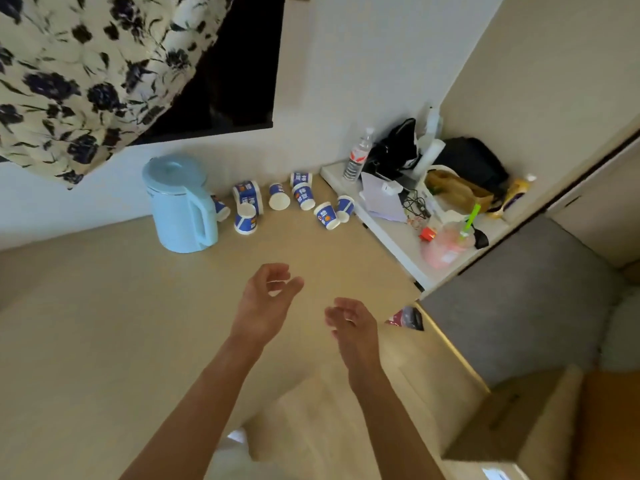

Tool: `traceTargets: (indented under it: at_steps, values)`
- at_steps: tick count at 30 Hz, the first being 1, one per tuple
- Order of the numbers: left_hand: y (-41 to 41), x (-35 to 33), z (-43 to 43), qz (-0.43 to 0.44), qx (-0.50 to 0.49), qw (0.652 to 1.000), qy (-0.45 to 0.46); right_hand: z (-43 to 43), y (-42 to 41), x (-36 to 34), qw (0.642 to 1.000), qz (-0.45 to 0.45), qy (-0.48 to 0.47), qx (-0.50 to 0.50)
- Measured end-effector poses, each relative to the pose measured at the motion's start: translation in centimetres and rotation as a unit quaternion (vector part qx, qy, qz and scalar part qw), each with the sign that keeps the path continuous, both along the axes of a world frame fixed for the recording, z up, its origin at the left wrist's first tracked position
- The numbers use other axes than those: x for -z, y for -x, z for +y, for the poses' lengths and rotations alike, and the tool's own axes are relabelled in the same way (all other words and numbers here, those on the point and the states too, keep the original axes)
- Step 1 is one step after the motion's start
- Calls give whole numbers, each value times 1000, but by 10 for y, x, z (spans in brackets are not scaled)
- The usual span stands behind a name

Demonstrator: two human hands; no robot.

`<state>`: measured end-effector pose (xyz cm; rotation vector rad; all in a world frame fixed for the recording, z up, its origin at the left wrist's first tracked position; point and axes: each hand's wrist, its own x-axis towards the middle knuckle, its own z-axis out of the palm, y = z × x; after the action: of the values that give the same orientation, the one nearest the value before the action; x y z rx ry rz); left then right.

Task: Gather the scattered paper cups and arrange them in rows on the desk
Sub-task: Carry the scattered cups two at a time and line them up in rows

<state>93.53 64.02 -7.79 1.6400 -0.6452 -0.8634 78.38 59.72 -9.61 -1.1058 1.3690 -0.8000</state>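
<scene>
Several blue-and-white paper cups lie scattered and tipped over at the back of the beige desk, near the wall. One cup stands beside the kettle, another lies toward the right edge. My left hand hovers over the middle of the desk, fingers loosely curled, holding nothing. My right hand hovers just to its right, fingers relaxed, also empty. Both hands are well short of the cups.
A light-blue electric kettle stands at the back left, with one cup partly hidden behind it. A white shelf on the right holds a water bottle, black bags, papers and a pink drink cup. A floral curtain hangs at upper left.
</scene>
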Motion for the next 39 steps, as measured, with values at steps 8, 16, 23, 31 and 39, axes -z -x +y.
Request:
traceTargets:
  at_steps: [8,16,23,31,39]
  values:
    - [-20,14,-53,1,-47,998,-41,-135,-34,-1,997,45,-3,-63]
    - [-13,17,-126,-17,-140,987,-78,-295,-82,51,980,91,33,-173]
    - [10,28,-194,5,-216,969,-115,-392,-112,116,925,252,139,-248]
    - [32,36,-208,-27,-274,950,-151,-446,-129,160,824,383,230,-348]
    - [47,46,-210,-31,-300,938,-171,-439,-127,183,782,391,270,-404]
